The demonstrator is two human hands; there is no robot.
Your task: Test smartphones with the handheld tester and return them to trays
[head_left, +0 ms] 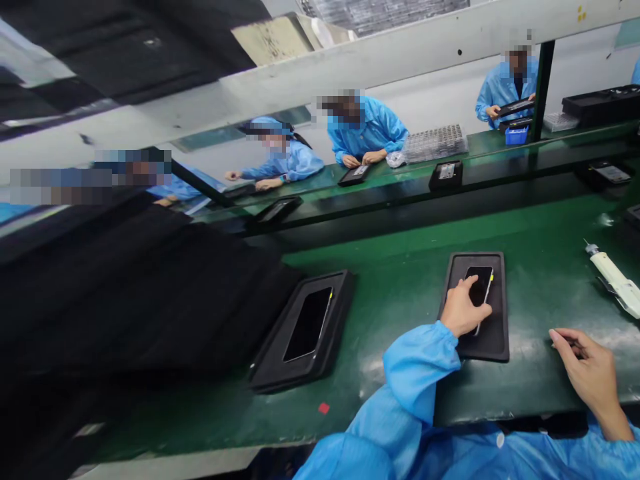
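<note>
- The left hand (463, 308) rests on a phone (479, 288), fingers loosely curled, the forefinger stretched across the dark screen; it presses rather than grips.
- That phone lies face up in a black tray (495, 340) on the green belt (400, 293), filling the tray's recess.
- The right hand (587, 373) sits to the right of this tray, well apart from it, palm down on the belt, with the fingers bent around a small dark object (575, 345); what the object is cannot be told.
- A white tool (617, 283) lies farther right of the tray, beyond the right hand, untouched.
- Left of the tray a second tray (265, 373) lies slanted on the belt, holding another phone (309, 323) face up.
- Behind the tray, across the belt, people in blue coats (367, 130) sit with more trays before them.
- Both of the person's sleeves (415, 373) are blue.
</note>
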